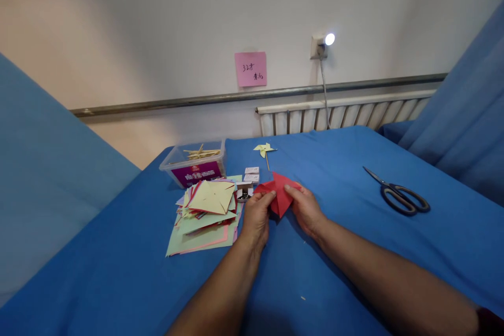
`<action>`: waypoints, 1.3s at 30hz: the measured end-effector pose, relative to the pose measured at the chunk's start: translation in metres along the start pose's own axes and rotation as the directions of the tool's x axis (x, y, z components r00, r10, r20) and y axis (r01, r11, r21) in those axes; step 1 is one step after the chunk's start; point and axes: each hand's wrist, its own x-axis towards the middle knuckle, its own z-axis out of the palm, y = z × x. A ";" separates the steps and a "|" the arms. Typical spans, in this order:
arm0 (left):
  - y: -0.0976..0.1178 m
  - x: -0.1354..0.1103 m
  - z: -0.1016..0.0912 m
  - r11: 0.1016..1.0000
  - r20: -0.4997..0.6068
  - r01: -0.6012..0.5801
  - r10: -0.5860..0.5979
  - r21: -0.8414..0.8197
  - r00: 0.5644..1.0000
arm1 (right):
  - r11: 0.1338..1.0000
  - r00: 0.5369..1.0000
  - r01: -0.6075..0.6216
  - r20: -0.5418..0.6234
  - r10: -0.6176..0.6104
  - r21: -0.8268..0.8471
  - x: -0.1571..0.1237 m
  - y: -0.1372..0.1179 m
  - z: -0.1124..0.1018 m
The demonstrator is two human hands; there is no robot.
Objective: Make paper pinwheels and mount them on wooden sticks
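A red paper square [280, 197], cut into flaps from its corners, is held up between my two hands above the blue cloth. My left hand [258, 215] pinches its left side, thumb on top. On the right edge, my right hand [307, 207] grips with the thumb over the paper and the fingers behind it. Just left of my left hand sits a small open box [244, 192] with dark pins inside. A finished pale yellow paper pinwheel [264, 149] on a thin stick lies beyond the red paper.
Stacked cut paper [212, 197] lies on larger sheets at the left. Behind it stands a clear plastic tub [197, 172] of wooden sticks. Small white boxes [252, 174] are near the middle. Scissors [396, 194] lie at the right. A radiator [342, 113] borders the far edge.
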 end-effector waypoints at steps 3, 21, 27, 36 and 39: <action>0.005 0.005 -0.004 0.999 -0.046 -0.024 0.022 -0.047 0.999 | 0.980 0.986 0.082 -0.128 -0.106 -0.179 0.002 0.002 -0.006; 0.008 0.004 -0.002 0.985 -0.017 0.028 -0.031 -0.171 0.999 | 0.278 0.734 0.650 0.489 -0.472 -0.707 -0.012 -0.019 -0.018; 0.002 0.002 -0.003 0.991 0.003 0.075 -0.075 -0.107 0.997 | 0.279 0.723 0.661 0.491 -0.486 -0.697 -0.008 -0.018 -0.022; 0.002 0.003 -0.002 0.979 -0.053 0.128 -0.138 -0.158 0.989 | 0.240 0.703 0.655 0.460 -0.542 -0.717 -0.006 -0.018 -0.024; 0.003 0.004 -0.003 0.979 -0.039 0.133 -0.141 -0.155 0.989 | 0.142 0.644 0.693 0.518 -0.562 -0.707 -0.006 -0.019 -0.024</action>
